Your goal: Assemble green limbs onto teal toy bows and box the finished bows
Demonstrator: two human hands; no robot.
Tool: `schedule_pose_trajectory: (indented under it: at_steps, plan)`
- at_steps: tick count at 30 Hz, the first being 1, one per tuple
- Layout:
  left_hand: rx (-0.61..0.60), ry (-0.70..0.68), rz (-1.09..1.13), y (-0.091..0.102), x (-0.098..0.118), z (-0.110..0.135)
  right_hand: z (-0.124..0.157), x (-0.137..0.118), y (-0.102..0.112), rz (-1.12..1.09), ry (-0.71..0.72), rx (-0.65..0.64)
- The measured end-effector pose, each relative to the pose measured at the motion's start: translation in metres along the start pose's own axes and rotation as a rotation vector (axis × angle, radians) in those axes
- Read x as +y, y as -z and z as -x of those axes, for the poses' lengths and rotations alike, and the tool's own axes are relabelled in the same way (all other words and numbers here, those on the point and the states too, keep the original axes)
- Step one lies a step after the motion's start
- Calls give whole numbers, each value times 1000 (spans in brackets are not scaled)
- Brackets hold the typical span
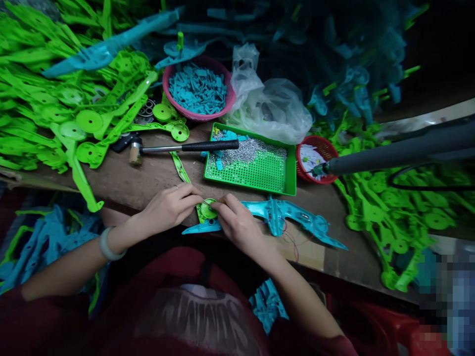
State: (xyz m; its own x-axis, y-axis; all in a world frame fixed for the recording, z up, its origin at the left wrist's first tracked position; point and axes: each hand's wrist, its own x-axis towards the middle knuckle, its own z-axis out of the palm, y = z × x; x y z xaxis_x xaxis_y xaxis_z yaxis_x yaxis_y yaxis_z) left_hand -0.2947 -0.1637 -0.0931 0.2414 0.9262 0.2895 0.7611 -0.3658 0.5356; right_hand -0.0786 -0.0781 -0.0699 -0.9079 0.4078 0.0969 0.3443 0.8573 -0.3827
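Note:
A green plastic part with a round disc (208,209) lies between my hands at the table's front edge. My left hand (174,205) has its fingers pinched at the disc's left side. From the right, my right hand (235,217) pinches over the same disc; whatever small piece is in either pinch is too small to name. Under and beside my right hand stretches a blue bow-shaped plastic part (297,217), with thin red and blue wires (291,237) hanging from its middle.
Behind my hands stands a green perforated tray (256,180) of small metal pieces; a hammer (166,148) rests across its edge. Beyond are a pink bowl (229,94) of blue pieces, a plastic bag (278,111) and a red basket (328,145). A dark rod-like tool (401,153) juts in from the right. Green parts (37,109) heap up left.

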Motion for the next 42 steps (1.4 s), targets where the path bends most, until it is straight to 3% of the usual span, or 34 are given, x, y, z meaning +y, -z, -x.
schedule_pose_trajectory:
  at_steps: [5,10,15,19,24,31,37,42]
  plan:
    - [26,-31,-21,-1,0,1,-1,-4,0,1,-44,-47]
    - [38,-47,-82,-1,5,1,-5,-8,9,-67,-195,-139]
    - [27,15,-100,-1,14,1,-11,-6,16,-142,-231,-227]
    - [-4,98,-173,-2,28,-1,-13,-5,18,-170,-236,-227]
    - [-71,72,-248,-5,40,-4,-13,-2,21,-236,-247,-212]
    - [-113,134,-193,-4,48,-6,-15,-1,25,-332,-308,-158]
    - [-159,243,-254,-5,64,-9,-7,-10,24,-345,-238,-184]
    - [-70,406,-334,-14,77,-9,8,0,21,-184,-51,-199]
